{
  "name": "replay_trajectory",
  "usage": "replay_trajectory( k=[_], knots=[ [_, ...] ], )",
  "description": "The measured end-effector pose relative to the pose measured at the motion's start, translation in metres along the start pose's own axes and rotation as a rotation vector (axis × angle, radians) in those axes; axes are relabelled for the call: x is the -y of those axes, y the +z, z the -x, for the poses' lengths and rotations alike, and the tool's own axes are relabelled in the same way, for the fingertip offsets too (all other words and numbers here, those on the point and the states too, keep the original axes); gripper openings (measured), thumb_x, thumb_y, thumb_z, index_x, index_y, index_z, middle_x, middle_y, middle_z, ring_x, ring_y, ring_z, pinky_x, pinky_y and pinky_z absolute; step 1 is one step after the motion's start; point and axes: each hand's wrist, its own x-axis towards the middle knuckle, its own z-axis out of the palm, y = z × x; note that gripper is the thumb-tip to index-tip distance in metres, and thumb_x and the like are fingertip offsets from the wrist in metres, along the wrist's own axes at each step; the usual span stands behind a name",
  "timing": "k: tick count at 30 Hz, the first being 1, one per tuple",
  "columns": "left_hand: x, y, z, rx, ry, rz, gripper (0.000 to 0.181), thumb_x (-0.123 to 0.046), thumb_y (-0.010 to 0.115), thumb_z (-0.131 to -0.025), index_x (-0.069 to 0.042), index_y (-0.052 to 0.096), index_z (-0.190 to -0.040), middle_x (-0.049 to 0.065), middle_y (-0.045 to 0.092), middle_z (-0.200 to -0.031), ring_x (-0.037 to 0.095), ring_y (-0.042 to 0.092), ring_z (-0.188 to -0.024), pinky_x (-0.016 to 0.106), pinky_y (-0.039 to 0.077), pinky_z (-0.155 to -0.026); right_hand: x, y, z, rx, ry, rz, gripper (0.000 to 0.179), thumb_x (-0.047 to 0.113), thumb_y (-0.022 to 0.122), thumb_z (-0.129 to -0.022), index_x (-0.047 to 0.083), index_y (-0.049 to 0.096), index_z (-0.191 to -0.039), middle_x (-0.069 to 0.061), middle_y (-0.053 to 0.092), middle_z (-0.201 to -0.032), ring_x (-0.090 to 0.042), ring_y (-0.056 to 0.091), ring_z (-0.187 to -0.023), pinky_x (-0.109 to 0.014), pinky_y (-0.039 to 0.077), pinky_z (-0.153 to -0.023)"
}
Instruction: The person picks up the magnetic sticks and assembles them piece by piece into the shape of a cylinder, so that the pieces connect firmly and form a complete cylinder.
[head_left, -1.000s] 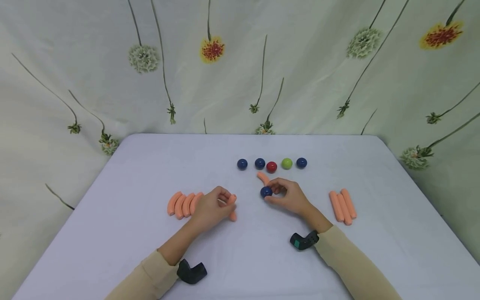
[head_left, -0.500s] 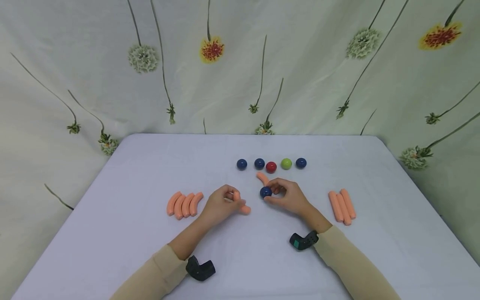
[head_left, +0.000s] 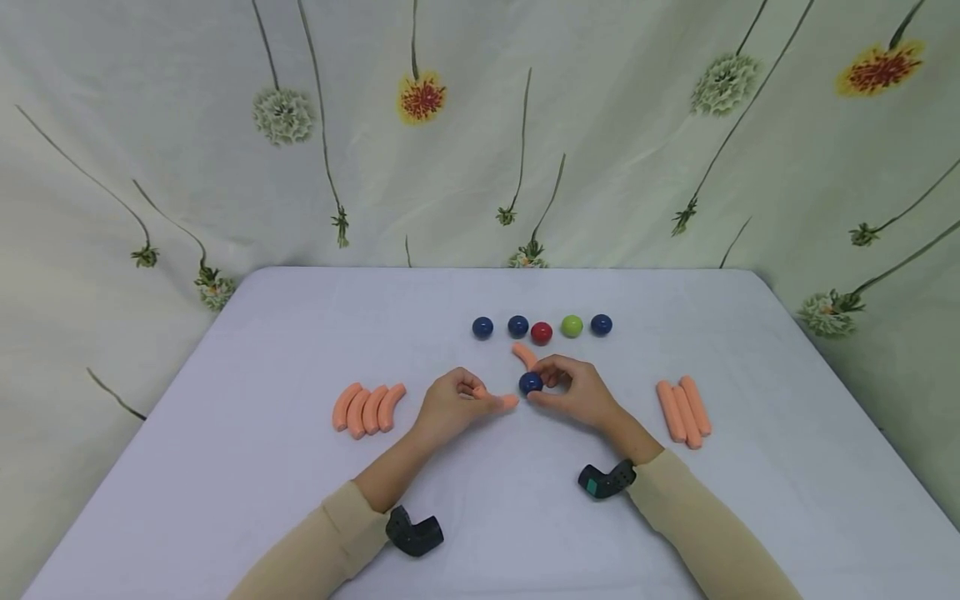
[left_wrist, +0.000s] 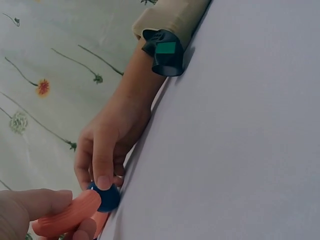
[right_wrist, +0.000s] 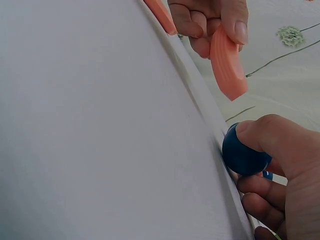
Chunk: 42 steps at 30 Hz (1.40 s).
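My left hand (head_left: 450,410) pinches a curved orange rod (head_left: 509,402) between thumb and fingers, its free end pointing right toward a dark blue ball (head_left: 530,382). That ball rests at the table surface, gripped by the thumb and fingers of my right hand (head_left: 581,396). Another curved rod (head_left: 524,355) lies behind the ball, its near end partly hidden by the right fingers; whether it is joined to the ball I cannot tell. In the right wrist view, a gap separates the left hand's ridged rod (right_wrist: 227,67) from the blue ball (right_wrist: 242,151).
Several curved orange rods (head_left: 363,411) lie side by side at the left. Three straight orange rods (head_left: 684,412) lie at the right. Toward the back, a row holds blue balls (head_left: 483,327), a red ball (head_left: 542,333) and a green ball (head_left: 572,326). A white cloth covers the table (head_left: 787,517).
My left hand has moved right, away from the curved rods on the left, turning its rod from upright to nearly level, close to the blue ball. My right hand stays on the ball.
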Motion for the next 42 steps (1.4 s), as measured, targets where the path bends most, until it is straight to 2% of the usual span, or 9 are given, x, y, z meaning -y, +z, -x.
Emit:
replay_trajectory(
  k=[12,21,27,30,37,42],
  knots=[
    [0.001,0.009,-0.005,0.011,0.014,-0.023,0.036,-0.033,0.084,-0.076,-0.010,0.056,-0.075,0.001,0.054,-0.065,0.013,0.048,-0.062,0.026,0.034,-0.053,-0.002,0.001,-0.001,0.007,-0.002,-0.012,0.032,0.013,0.082,-0.078,0.004,0.069,-0.106,0.001,0.064,-0.088,-0.017,0.058,-0.081,-0.027,0.048,-0.074],
    [0.006,0.012,-0.009,0.042,0.056,0.050,0.035,-0.031,0.084,-0.076,-0.011,0.055,-0.073,-0.002,0.052,-0.058,0.011,0.046,-0.057,0.025,0.033,-0.052,-0.001,0.001,0.000,0.014,0.004,-0.021,0.032,0.011,0.082,-0.078,0.004,0.069,-0.107,0.000,0.064,-0.088,-0.019,0.058,-0.082,-0.028,0.048,-0.075],
    [0.008,0.013,-0.011,0.056,0.056,0.040,0.029,-0.033,0.082,-0.078,-0.012,0.063,-0.080,-0.001,0.056,-0.063,0.012,0.049,-0.062,0.026,0.037,-0.056,0.003,0.000,0.000,0.010,0.016,-0.020,0.033,0.010,0.082,-0.079,0.004,0.068,-0.108,-0.003,0.065,-0.091,-0.022,0.059,-0.084,-0.030,0.048,-0.077],
    [0.009,0.013,-0.012,0.068,0.069,0.028,0.023,-0.032,0.080,-0.080,-0.012,0.069,-0.085,-0.001,0.058,-0.068,0.013,0.051,-0.066,0.027,0.040,-0.060,0.005,0.001,-0.001,0.010,0.043,-0.012,0.035,0.007,0.081,-0.079,0.001,0.067,-0.110,-0.008,0.066,-0.093,-0.028,0.059,-0.086,-0.035,0.049,-0.078],
    [0.011,0.013,-0.012,0.087,0.106,0.016,0.020,-0.031,0.078,-0.082,-0.013,0.073,-0.089,-0.002,0.060,-0.070,0.014,0.052,-0.069,0.028,0.040,-0.062,0.005,-0.001,-0.001,0.014,0.012,-0.013,0.032,0.011,0.081,-0.079,0.005,0.068,-0.108,0.000,0.065,-0.090,-0.019,0.058,-0.084,-0.028,0.048,-0.076],
    [0.015,0.014,-0.012,0.099,0.122,0.008,0.020,-0.035,0.077,-0.083,-0.016,0.074,-0.089,-0.004,0.063,-0.077,0.014,0.054,-0.075,0.029,0.041,-0.065,0.004,-0.001,0.000,0.014,0.018,-0.013,0.033,0.010,0.081,-0.079,0.005,0.068,-0.108,-0.001,0.065,-0.090,-0.020,0.057,-0.083,-0.029,0.048,-0.076]
  ],
)
